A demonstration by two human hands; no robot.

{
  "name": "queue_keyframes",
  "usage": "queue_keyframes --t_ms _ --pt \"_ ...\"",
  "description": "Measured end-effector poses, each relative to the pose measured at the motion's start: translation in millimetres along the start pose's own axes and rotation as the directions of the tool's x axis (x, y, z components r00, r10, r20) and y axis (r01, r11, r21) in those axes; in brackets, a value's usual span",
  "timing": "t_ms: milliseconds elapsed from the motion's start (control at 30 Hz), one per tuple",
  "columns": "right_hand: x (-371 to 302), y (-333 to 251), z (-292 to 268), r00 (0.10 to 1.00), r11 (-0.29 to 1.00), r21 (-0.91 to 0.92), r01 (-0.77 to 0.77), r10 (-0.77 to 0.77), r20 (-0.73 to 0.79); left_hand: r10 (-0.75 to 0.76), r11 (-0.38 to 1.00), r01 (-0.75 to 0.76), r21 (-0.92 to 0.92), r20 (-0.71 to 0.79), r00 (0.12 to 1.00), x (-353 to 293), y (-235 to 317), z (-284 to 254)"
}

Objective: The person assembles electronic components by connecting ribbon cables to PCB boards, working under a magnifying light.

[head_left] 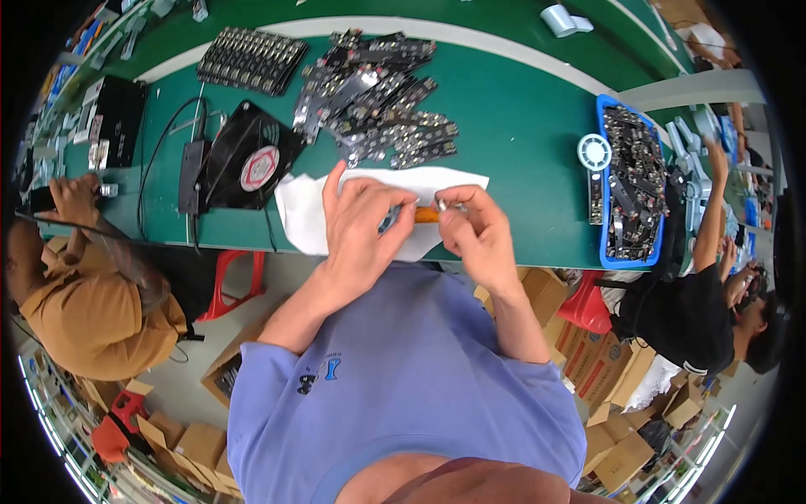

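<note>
Over a white sheet (306, 214) at the table's front edge, my hands work close together. An orange piece (427, 215) spans the gap between them, its kind partly hidden by my fingers. My left hand (363, 225) is closed at the thumb and fingers around its left end, where a bit of blue shows. With thumb and forefinger, my right hand (480, 235) pinches a small silvery part (442, 204) at the orange piece's right end; what this part is cannot be made out. Beyond the sheet lies a loose heap of narrow black circuit boards (369, 101).
Neatly stacked boards (252, 60) lie at the back left, near a black square fan (252, 160) and a cabled black adapter (193, 176). To the right, a blue bin (603, 244) holds boards; a round white part (594, 152) rests at its side. Co-workers sit on both sides.
</note>
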State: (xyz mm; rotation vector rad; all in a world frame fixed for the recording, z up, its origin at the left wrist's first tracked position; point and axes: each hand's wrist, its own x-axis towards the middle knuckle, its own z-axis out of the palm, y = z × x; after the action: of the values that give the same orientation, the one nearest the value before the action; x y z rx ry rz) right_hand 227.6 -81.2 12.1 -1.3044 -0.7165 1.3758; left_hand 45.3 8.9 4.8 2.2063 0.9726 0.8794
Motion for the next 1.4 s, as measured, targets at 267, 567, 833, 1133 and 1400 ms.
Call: queue_keyframes --t_ms 267,567,833,1133,1400 --pt "8 6 9 0.997 0.997 0.043 0.058 -0.056 -0.044 0.062 0.998 -0.061 0.021 -0.075 0.995 1 -4 8" --pt "6 8 8 0.998 0.998 0.005 0.055 -0.055 -0.009 0.081 0.997 -0.080 0.007 -0.089 0.993 -2 -6 8" --pt "6 9 7 0.997 0.997 0.039 0.070 -0.070 -0.016 0.105 0.994 -0.103 0.023 -0.112 0.988 -2 -7 10" --pt "4 9 7 0.994 0.993 -0.048 0.105 -0.107 -0.023 0.150 0.984 -0.139 0.112 -0.095 0.984 -1 -6 9" --pt "3 7 7 0.994 0.987 -0.126 0.105 -0.107 -0.009 0.211 0.973 -0.199 0.118 -0.104 0.972 -2 -9 10"
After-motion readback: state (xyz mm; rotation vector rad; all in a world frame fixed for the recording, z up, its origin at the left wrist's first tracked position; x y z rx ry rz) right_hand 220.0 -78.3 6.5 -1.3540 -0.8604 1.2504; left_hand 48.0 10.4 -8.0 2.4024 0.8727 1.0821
